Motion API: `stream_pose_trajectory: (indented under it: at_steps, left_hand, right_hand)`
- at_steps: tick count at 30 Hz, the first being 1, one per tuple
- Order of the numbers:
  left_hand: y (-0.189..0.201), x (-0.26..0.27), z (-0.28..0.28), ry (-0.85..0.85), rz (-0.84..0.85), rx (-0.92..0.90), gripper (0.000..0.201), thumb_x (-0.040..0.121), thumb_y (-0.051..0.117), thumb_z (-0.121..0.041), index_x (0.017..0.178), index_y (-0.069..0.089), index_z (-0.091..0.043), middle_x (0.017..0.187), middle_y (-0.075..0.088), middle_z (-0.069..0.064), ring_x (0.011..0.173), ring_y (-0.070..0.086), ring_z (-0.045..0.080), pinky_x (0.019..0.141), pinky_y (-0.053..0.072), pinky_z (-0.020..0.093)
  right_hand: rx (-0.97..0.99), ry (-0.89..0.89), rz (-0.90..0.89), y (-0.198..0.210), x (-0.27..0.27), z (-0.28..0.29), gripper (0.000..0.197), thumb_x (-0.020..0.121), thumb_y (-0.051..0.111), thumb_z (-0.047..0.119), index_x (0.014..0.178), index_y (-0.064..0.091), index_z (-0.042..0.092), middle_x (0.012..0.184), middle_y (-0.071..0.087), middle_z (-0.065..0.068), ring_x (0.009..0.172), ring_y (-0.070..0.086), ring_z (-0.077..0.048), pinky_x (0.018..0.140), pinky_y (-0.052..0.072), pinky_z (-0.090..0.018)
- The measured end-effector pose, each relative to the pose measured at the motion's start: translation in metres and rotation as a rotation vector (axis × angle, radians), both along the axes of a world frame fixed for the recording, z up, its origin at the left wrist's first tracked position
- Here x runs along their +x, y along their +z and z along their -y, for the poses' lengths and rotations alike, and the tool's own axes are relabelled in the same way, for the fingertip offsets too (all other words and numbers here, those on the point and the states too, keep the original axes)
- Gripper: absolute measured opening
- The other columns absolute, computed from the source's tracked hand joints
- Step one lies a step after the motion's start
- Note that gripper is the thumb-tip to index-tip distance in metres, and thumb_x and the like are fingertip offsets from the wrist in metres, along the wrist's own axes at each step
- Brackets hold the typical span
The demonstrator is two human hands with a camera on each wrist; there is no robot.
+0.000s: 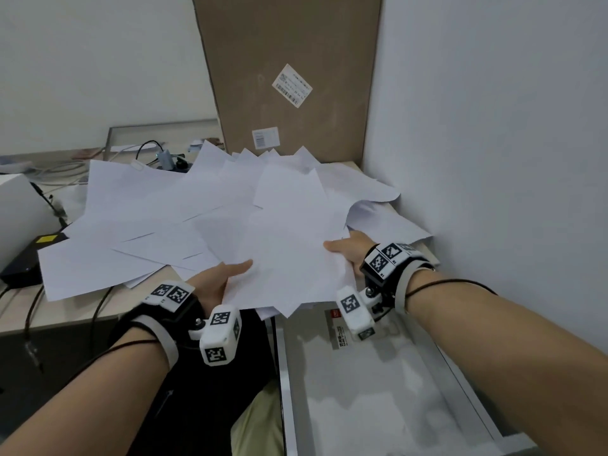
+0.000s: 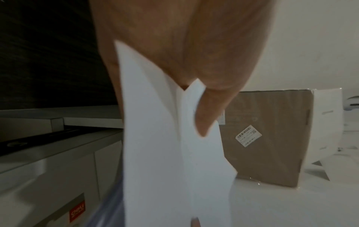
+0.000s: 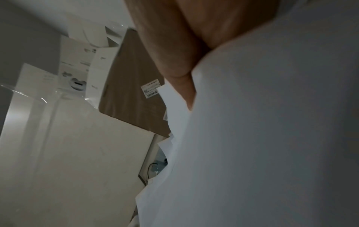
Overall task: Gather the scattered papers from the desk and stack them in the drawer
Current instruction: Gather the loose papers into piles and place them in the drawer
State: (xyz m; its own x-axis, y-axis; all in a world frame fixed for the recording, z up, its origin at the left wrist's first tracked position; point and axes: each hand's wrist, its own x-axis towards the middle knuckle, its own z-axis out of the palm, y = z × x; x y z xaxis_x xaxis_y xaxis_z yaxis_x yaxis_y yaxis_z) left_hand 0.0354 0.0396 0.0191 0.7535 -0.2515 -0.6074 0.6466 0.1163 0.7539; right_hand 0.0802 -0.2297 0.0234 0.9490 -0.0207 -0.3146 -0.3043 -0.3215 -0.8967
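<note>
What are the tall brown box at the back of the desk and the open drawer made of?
The brown box looks like plain matte cardboard: dull tan face with stuck-on printed labels; the wrist views hint at a clear wrap. The drawer seems to be grey-white painted metal or laminate: smooth, faintly glossy, thin straight walls. I cannot tell which.

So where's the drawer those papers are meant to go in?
In the head view, the open drawer sits at lower right, just below the desk edge, under the right hand.

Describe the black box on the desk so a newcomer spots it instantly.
Start at the tall cardboard box against the wall, then follow the desk to its far left edge. The black box lies there, half under the papers, the only dark item with a yellow sticker.
</note>
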Motion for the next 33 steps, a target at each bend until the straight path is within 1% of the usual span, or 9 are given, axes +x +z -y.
stream_pose_trajectory:
  at_steps: [2, 4, 5, 8, 10, 12, 15, 26, 33]
  left_hand:
    - [0.000, 0.011, -0.003, -0.047, 0.031, 0.211, 0.030, 0.089, 0.061, -0.019, 0.110, 0.063, 0.002, 0.099, 0.070, 0.022, 0.086, 0.070, 0.034, 0.079, 0.057, 0.049]
    - [-0.028, 0.038, -0.018, -0.046, 0.082, 0.394, 0.073, 0.064, 0.086, -0.025, 0.123, 0.051, 0.000, 0.121, 0.060, 0.029, 0.111, 0.059, 0.045, 0.101, 0.038, 0.062]
    - [-0.040, 0.050, -0.021, -0.044, 0.093, 0.449, 0.085, 0.053, 0.092, -0.026, 0.123, 0.050, -0.002, 0.126, 0.056, 0.031, 0.116, 0.054, 0.049, 0.102, 0.035, 0.065]
    - [-0.029, 0.044, -0.010, 0.091, 0.215, 0.489, 0.041, 0.078, 0.072, -0.004, 0.113, 0.049, -0.006, 0.105, 0.060, 0.022, 0.092, 0.062, 0.037, 0.085, 0.053, 0.050]
    - [-0.026, 0.045, -0.008, 0.147, 0.254, 0.502, 0.041, 0.077, 0.071, -0.004, 0.112, 0.050, -0.005, 0.102, 0.063, 0.017, 0.087, 0.063, 0.032, 0.080, 0.055, 0.047]
    - [-0.037, 0.057, -0.016, 0.214, 0.262, 0.497, 0.051, 0.071, 0.074, -0.007, 0.117, 0.052, -0.005, 0.112, 0.065, 0.020, 0.096, 0.065, 0.038, 0.087, 0.051, 0.058]
    - [-0.038, 0.064, -0.016, 0.333, 0.241, 0.453, 0.046, 0.076, 0.068, 0.000, 0.118, 0.052, -0.007, 0.114, 0.064, 0.020, 0.100, 0.063, 0.041, 0.089, 0.048, 0.064]
    - [-0.039, 0.058, -0.015, 0.429, 0.196, 0.350, 0.047, 0.086, 0.065, -0.008, 0.128, 0.046, 0.000, 0.122, 0.060, 0.016, 0.107, 0.061, 0.035, 0.091, 0.050, 0.049]
    - [-0.028, 0.059, -0.021, 0.545, 0.268, 0.340, 0.037, 0.083, 0.063, -0.002, 0.113, 0.045, -0.014, 0.119, 0.060, 0.017, 0.103, 0.061, 0.039, 0.088, 0.047, 0.064]
  right_hand:
    - [-0.015, 0.045, -0.039, 0.003, -0.005, -0.004, 0.036, 0.085, 0.070, 0.026, 0.110, 0.062, 0.002, 0.111, 0.068, -0.015, 0.100, 0.065, -0.031, 0.088, 0.054, -0.044]
    - [-0.027, 0.091, -0.127, 0.010, -0.012, -0.006, 0.046, 0.084, 0.069, 0.037, 0.111, 0.063, 0.000, 0.111, 0.069, -0.017, 0.099, 0.067, -0.032, 0.092, 0.053, -0.046]
    - [-0.064, 0.122, -0.168, 0.016, -0.014, -0.004, 0.052, 0.084, 0.068, 0.043, 0.111, 0.062, 0.000, 0.107, 0.070, -0.017, 0.091, 0.069, -0.029, 0.085, 0.057, -0.041]
    - [-0.203, 0.119, -0.159, 0.037, -0.019, 0.015, 0.049, 0.088, 0.057, 0.051, 0.103, 0.061, 0.004, 0.082, 0.071, -0.009, 0.058, 0.063, -0.013, 0.045, 0.045, -0.020]
    - [-0.291, -0.016, -0.027, 0.044, -0.014, 0.039, 0.045, 0.092, 0.055, 0.043, 0.101, 0.062, 0.000, 0.087, 0.070, -0.013, 0.063, 0.059, -0.015, 0.053, 0.045, -0.027]
    - [-0.426, -0.078, 0.049, 0.046, -0.008, 0.061, 0.053, 0.094, 0.055, 0.034, 0.118, 0.055, -0.013, 0.118, 0.061, -0.027, 0.090, 0.061, -0.029, 0.084, 0.048, -0.042]
    - [-0.559, 0.025, -0.101, 0.040, -0.009, 0.075, 0.070, 0.093, 0.056, 0.033, 0.148, 0.025, 0.001, 0.152, 0.031, -0.018, 0.137, 0.036, -0.030, 0.111, 0.028, -0.034]
    - [-0.765, 0.372, -0.119, 0.013, -0.031, 0.035, 0.059, 0.096, 0.048, 0.032, 0.145, 0.030, 0.004, 0.152, 0.031, -0.013, 0.140, 0.029, -0.026, 0.113, 0.026, -0.035]
    - [-0.628, 0.302, -0.015, 0.020, -0.035, 0.051, 0.048, 0.095, 0.053, 0.020, 0.135, 0.046, -0.004, 0.146, 0.043, -0.017, 0.134, 0.040, -0.030, 0.111, 0.028, -0.034]
